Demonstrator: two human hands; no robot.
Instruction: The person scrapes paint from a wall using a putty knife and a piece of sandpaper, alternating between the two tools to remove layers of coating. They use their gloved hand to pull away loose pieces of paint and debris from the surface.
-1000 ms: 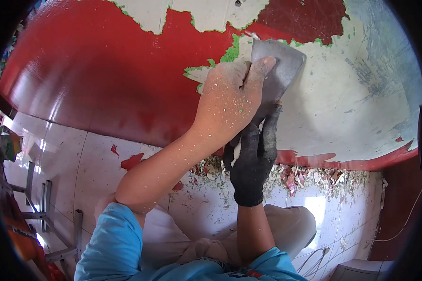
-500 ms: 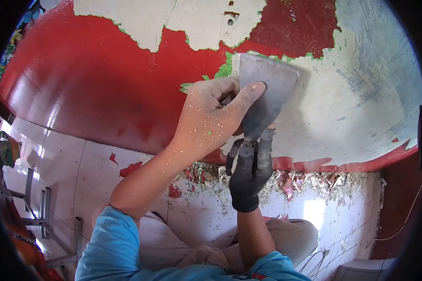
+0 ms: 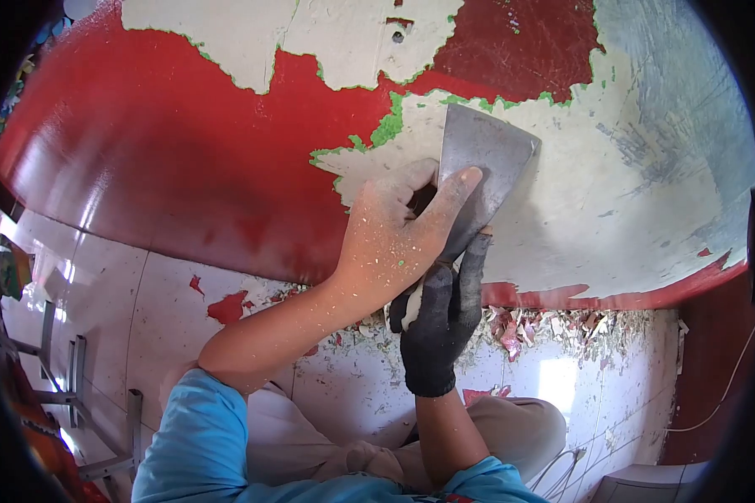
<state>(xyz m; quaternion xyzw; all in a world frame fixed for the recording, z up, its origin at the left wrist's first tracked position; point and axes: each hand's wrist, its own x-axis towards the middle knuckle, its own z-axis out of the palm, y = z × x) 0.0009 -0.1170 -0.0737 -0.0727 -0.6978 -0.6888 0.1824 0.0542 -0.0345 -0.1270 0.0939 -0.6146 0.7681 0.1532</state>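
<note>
A wide metal scraper (image 3: 488,149) lies blade up against the patchy red and cream surface (image 3: 579,210). My left hand (image 3: 394,230), bare and dusted with flecks, pinches the blade's left side, the thumb lying across its face. Below it, my right hand (image 3: 440,327) in a black glove is wrapped around the scraper's handle, with a finger stretched up along the blade's lower right edge. Most of the handle is hidden by the glove. Ragged green edges (image 3: 387,127) border the cream area beside the blade.
Peeled paint chips and debris (image 3: 554,331) lie along the base of the curved surface on white floor tiles (image 3: 176,310). Metal frame legs (image 3: 77,369) stand at left. A thin cable (image 3: 721,398) hangs at right. My folded legs (image 3: 520,427) are close below.
Both hands stay on the scraper. The blade has shifted slightly right and down. My left hand has moved right and down, uncovering more of the cream patch and its green edge.
</note>
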